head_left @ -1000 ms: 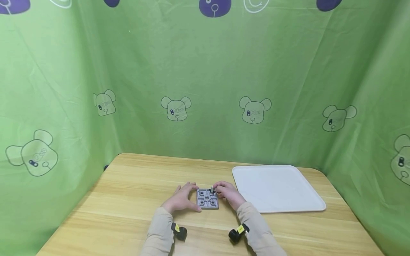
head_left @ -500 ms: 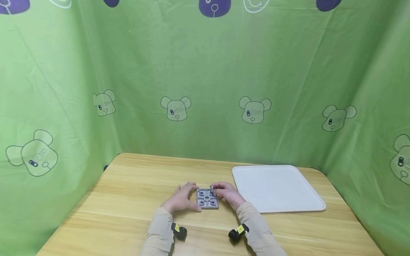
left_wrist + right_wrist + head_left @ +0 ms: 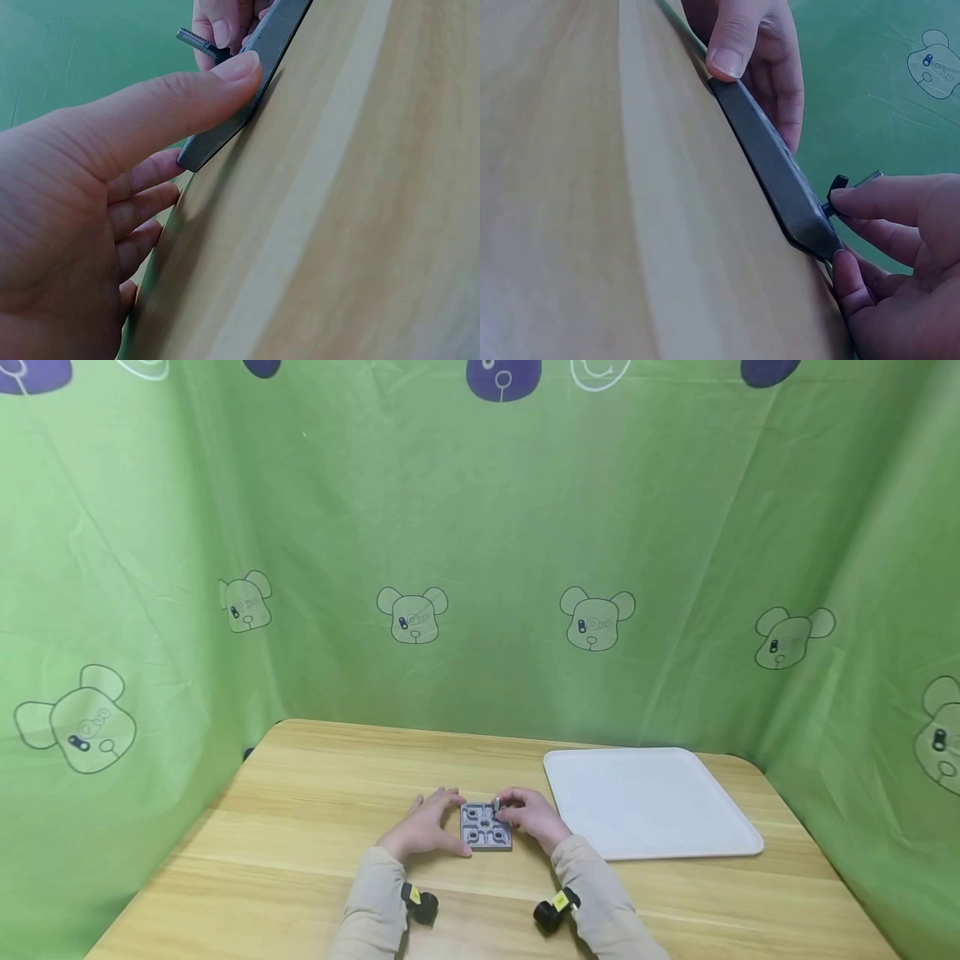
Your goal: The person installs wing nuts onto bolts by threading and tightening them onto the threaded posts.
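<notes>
A square grey metal plate (image 3: 486, 837) with several recessed holes lies on the wooden table. My left hand (image 3: 423, 828) holds its left side, thumb on the near edge and fingertips at the far left corner. At the far right corner a threaded bolt (image 3: 196, 39) stands out from the plate, with a small black part (image 3: 840, 181) by it. My right hand (image 3: 531, 816) has its fingers curled at this bolt. In the right wrist view the index finger touches the black part and the thumb lies at the plate's end. The fingers partly hide the bolt's base.
A white tray (image 3: 652, 806) lies on the table (image 3: 300, 860) just right of the right hand. Green cloth (image 3: 480, 693) with bear prints hangs behind and on both sides. A black camera (image 3: 422, 906) is strapped to each wrist.
My right fingers have shifted round the bolt at the plate's far right corner, and the right wrist has turned slightly. The left hand and the plate keep their place.
</notes>
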{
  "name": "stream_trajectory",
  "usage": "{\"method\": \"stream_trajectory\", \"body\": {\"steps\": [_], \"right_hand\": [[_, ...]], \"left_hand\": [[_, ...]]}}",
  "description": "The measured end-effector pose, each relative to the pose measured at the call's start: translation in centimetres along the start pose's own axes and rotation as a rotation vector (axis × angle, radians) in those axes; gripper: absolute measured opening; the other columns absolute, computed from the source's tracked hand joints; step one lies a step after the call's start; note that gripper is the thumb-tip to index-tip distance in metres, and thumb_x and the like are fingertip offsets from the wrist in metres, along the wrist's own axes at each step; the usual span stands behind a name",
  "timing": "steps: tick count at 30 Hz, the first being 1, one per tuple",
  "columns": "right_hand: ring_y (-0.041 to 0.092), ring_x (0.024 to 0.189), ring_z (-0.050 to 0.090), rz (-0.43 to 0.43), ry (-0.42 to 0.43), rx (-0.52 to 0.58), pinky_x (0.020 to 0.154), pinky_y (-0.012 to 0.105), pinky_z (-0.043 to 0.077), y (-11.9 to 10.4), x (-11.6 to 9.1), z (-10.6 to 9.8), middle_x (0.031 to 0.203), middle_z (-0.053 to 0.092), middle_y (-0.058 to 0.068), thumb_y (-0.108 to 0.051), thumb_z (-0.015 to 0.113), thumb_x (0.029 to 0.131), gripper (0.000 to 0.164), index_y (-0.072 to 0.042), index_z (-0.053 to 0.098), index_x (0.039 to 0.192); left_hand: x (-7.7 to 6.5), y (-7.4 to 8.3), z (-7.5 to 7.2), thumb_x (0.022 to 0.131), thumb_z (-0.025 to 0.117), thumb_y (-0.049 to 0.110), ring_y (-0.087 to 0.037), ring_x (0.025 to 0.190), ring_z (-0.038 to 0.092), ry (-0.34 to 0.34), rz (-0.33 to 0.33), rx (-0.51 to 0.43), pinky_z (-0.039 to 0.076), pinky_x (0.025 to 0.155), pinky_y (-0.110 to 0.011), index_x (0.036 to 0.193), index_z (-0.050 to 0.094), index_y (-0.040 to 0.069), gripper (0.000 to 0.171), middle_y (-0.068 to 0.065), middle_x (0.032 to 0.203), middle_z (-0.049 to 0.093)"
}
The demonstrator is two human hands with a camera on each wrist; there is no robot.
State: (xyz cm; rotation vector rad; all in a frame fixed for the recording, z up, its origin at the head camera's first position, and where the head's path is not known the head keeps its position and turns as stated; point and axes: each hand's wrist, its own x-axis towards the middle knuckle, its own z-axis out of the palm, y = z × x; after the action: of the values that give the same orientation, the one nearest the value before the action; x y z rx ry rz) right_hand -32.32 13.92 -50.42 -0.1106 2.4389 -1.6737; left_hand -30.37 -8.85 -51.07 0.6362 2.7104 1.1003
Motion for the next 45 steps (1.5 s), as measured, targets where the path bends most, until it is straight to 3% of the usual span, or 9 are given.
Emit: {"method": "stream_trajectory", "body": {"steps": [19,28,33,45], "right_hand": [[0.015,0.077,0.053,0.001,0.029,-0.043,0.063,0.024,0.046,-0.4,-0.4,0.4,0.087,0.062,0.006,-0.005,0.074,0.078,0.017,-0.002,0.064,0.091],[0.016,0.076,0.055,0.059,0.013,0.069,0.065,0.025,0.045,0.3,0.4,-0.3,0.094,0.064,0.006,-0.012,0.059,0.081,0.023,-0.003,0.066,0.101],[0.016,0.079,0.056,0.083,0.015,0.11,0.067,0.025,0.047,0.6,0.7,-0.4,0.095,0.065,0.006,-0.013,0.059,0.085,0.021,-0.004,0.066,0.102],[0.015,0.075,0.054,0.027,-0.019,0.086,0.062,0.025,0.043,0.4,0.3,-0.3,0.096,0.067,0.008,-0.007,0.064,0.083,0.031,0.001,0.066,0.113]], "left_hand": [[0.2,-0.2,0.1,0.065,0.084,0.045,-0.035,0.15,0.022,0.005,-0.001,0.005,0.004,0.123,-0.059,0.14,0.048,0.011,0.09,-0.012,0.158,0.033],[0.1,-0.1,0.1,0.065,0.084,0.044,-0.035,0.15,0.022,0.006,-0.002,0.009,0.004,0.123,-0.059,0.14,0.048,0.011,0.09,-0.013,0.158,0.033],[0.1,-0.1,0.1,0.065,0.085,0.042,-0.035,0.15,0.022,0.003,0.002,0.01,0.004,0.123,-0.059,0.14,0.048,0.009,0.09,-0.014,0.158,0.033],[-0.1,0.3,-0.1,0.066,0.085,0.041,-0.037,0.149,0.022,0.006,0.004,0.001,0.004,0.123,-0.06,0.139,0.048,0.006,0.09,-0.017,0.157,0.033]]}}
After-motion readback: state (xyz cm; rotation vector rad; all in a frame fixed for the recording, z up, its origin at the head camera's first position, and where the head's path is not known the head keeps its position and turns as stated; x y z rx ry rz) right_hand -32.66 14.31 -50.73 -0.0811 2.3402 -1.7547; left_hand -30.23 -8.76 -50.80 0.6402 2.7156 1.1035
